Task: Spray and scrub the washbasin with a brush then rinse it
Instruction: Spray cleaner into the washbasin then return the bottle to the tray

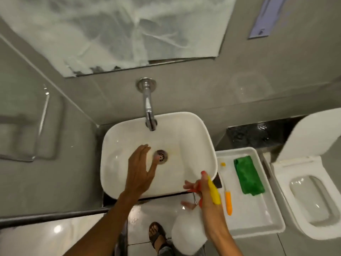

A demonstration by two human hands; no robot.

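Observation:
The white washbasin (201, 130) sits under a chrome wall tap (148, 108), with a metal drain (161, 156) in its floor. My left hand (139, 170) hovers flat over the basin, fingers spread, holding nothing. At the basin's front right corner my right hand (204, 196) grips a spray bottle (188, 235) with a white body and a yellow and red head; the nozzle points toward the basin. A brush with an orange handle (228, 202) lies in the white tray (258, 228) to the right.
A green cloth (248, 174) lies in the tray. A toilet (310, 193) with its lid raised stands at the far right. A mirror (129, 30) hangs above the tap. My sandalled foot (156, 233) is on the tiled floor below the basin.

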